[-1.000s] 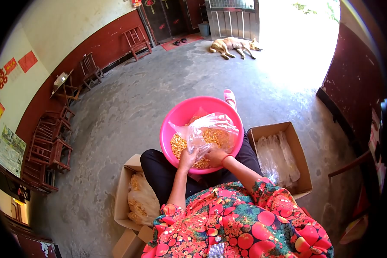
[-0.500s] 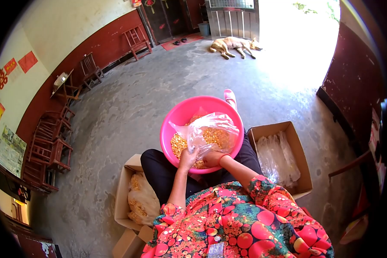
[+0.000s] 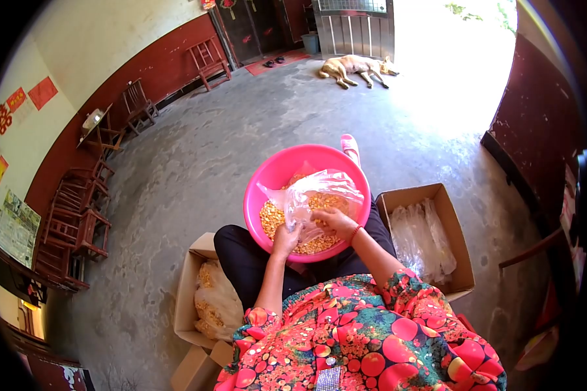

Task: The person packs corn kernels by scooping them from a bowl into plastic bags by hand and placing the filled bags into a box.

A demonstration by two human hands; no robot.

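Note:
A pink basin (image 3: 257, 189) rests on my lap, holding loose yellow corn kernels (image 3: 270, 218). A clear plastic bag (image 3: 300, 195) lies across the basin over the kernels, its mouth towards me. My left hand (image 3: 285, 241) is closed on the near left edge of the bag. My right hand (image 3: 336, 223), with a red band at the wrist, is over the near right part of the basin beside the bag. Its fingers stretch left towards the bag, apart from the thumb; whether they touch the plastic is unclear.
At my right stands a cardboard box (image 3: 460, 244) with clear plastic bags (image 3: 424, 241). Another cardboard box (image 3: 184, 313) at my left holds bags of corn (image 3: 215, 300). A dog (image 3: 352, 68) lies near the doorway. Wooden chairs (image 3: 81, 228) line the left wall.
My right hand has risen from low at the bag's mouth to above the kernels, its fingers now showing. The left hand still holds the bag in the same place.

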